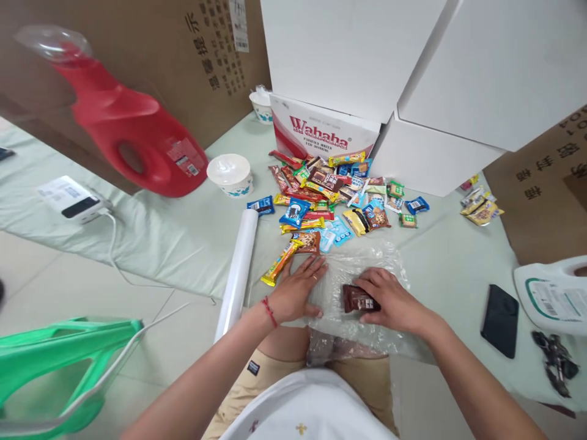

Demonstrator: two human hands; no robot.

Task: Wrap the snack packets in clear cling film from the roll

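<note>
My right hand [389, 299] is closed around a dark brown wrapped snack [354, 299], low over a sheet of clear plastic wrap [334, 287]. Fingers spread, my left hand [300, 290] lies flat at the left edge of that wrap. Just beyond its fingertips is a yellow snack bar [279, 263], next to a brown cookie packet [309, 241]. The wrap hangs over the table's front edge onto my lap. A white roll [239, 269] stretches along the table to the left of my hand.
A heap of packaged snacks [321, 189] leans toward the Wahaha carton [316, 131]. Left are a paper bowl [230, 174], a red jug [137, 131] and a white device [68, 198] with a cable. A phone [501, 321], keys [556, 360] and a white jug [553, 293] lie right.
</note>
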